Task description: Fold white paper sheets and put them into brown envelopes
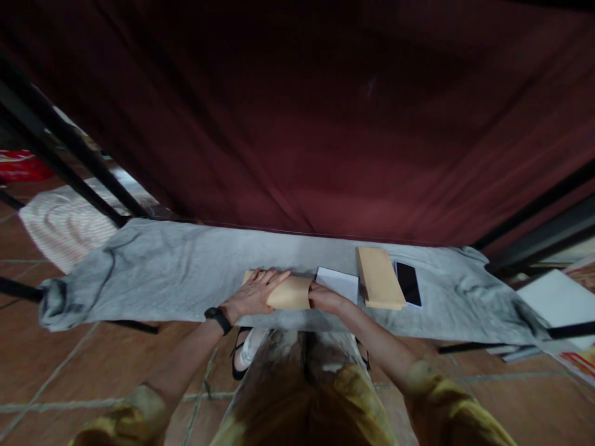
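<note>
A brown paper envelope [292,293] lies flat on the grey cloth in front of me. My left hand [253,294], with a dark band on the wrist, rests flat across its left part, fingers spread. At the envelope's right end is my right hand [321,297]; its fingers are hidden at or inside that edge, so their grip does not show. Just beyond the right wrist lies a white sheet or pad of paper [341,284]. A stack of brown envelopes [380,279] sits farther right, beside a dark-screened phone [408,284].
The grey cloth [186,272] covers a narrow bench-like surface. Behind it hangs a dark red curtain [297,155], with black metal bars [79,148] at the left and more at the right. A striped cloth [69,220] lies left; white boards [560,300] are at right.
</note>
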